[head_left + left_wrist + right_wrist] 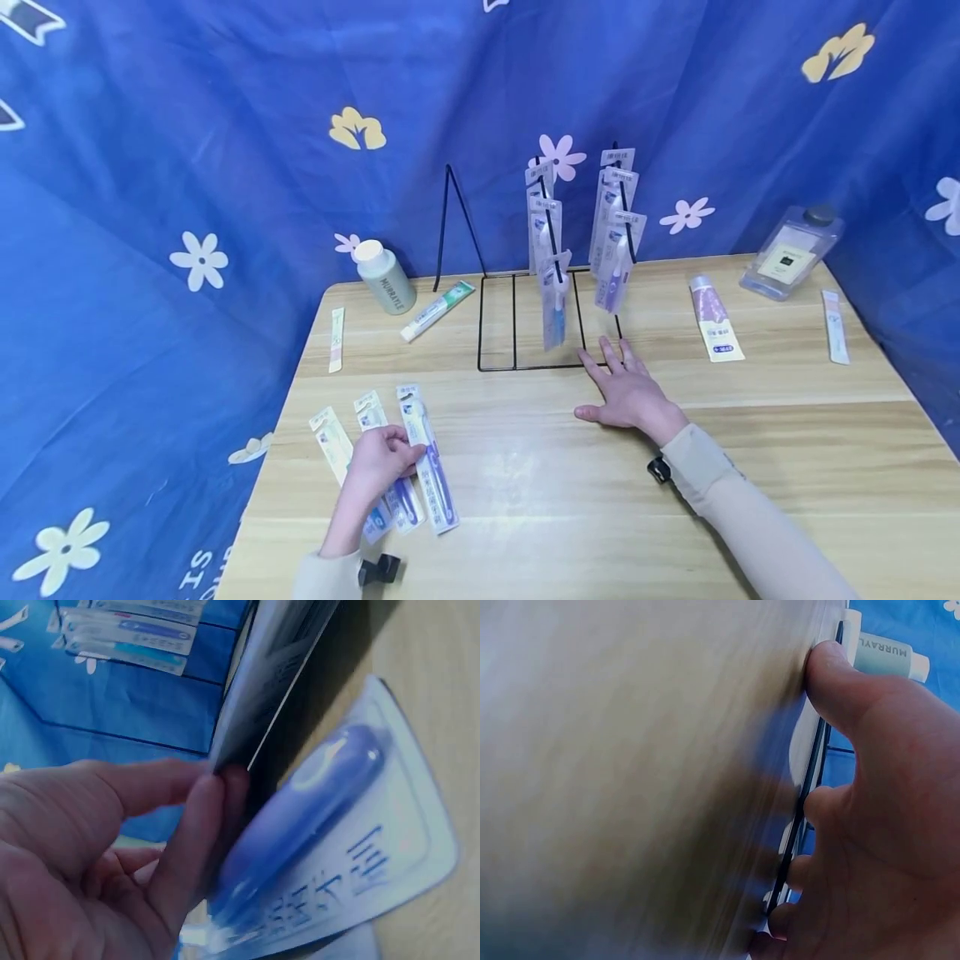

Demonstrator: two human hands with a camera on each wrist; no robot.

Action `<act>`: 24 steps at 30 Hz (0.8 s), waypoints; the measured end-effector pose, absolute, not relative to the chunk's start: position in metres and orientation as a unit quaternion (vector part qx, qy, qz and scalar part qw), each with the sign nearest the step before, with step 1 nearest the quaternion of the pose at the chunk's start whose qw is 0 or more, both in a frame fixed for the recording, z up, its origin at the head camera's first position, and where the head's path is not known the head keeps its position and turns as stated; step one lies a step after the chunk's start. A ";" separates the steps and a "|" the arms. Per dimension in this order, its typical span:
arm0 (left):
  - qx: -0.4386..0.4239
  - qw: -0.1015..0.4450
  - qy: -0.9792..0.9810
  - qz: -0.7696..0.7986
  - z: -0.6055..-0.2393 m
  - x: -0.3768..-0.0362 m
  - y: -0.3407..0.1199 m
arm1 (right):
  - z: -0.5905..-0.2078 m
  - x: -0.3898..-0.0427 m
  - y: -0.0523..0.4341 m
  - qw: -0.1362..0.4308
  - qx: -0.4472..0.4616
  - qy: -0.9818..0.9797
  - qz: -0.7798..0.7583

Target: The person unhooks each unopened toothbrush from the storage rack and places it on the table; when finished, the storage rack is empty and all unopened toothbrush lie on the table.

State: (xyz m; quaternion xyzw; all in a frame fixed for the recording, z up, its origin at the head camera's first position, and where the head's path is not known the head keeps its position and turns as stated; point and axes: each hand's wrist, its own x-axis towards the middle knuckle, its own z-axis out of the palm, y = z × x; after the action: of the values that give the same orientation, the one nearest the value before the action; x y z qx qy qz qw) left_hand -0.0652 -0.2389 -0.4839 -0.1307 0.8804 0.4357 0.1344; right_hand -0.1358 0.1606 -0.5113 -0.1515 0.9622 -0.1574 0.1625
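Note:
On the wooden table (540, 492) my left hand (393, 457) pinches one of three toothbrush packs (429, 458) fanned at the front left. In the left wrist view, thumb and fingers (199, 817) grip a raised pack edge (251, 727) above a purple-brush blister pack (330, 847) lying flat. My right hand (624, 390) lies flat, fingers straight, its fingertips at the front wire of the black rack (517, 333). The right wrist view shows those fingers (832, 675) along the black wire (802, 817). Several toothbrush packs (553, 279) hang from the rack's hooks.
A white-capped bottle (384, 275), a green toothpaste box (437, 310) and a sachet (337, 339) lie at the back left. At the back right are a purple tube (716, 319), a clear bottle (791, 250) and another sachet (835, 327). Blue flowered cloth (187, 208) surrounds the table.

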 end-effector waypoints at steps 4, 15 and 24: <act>-0.099 0.113 0.921 0.359 -0.480 -0.064 -0.236 | -0.514 -0.134 0.161 0.156 -0.153 0.962 -0.161; -0.039 0.077 0.975 0.203 -0.467 -0.068 -0.227 | -0.513 -0.134 0.160 0.148 -0.153 0.964 -0.159; 0.114 -0.033 0.985 0.123 -0.454 -0.120 -0.186 | -0.511 -0.132 0.159 0.153 -0.155 0.963 -0.159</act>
State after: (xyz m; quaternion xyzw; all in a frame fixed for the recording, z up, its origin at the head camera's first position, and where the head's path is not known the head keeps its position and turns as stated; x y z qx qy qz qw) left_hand -0.1204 -0.1860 -0.4537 0.1142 0.9853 0.1227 -0.0330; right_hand -0.1323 0.1591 -0.5107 -0.1549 0.9630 -0.1588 0.1529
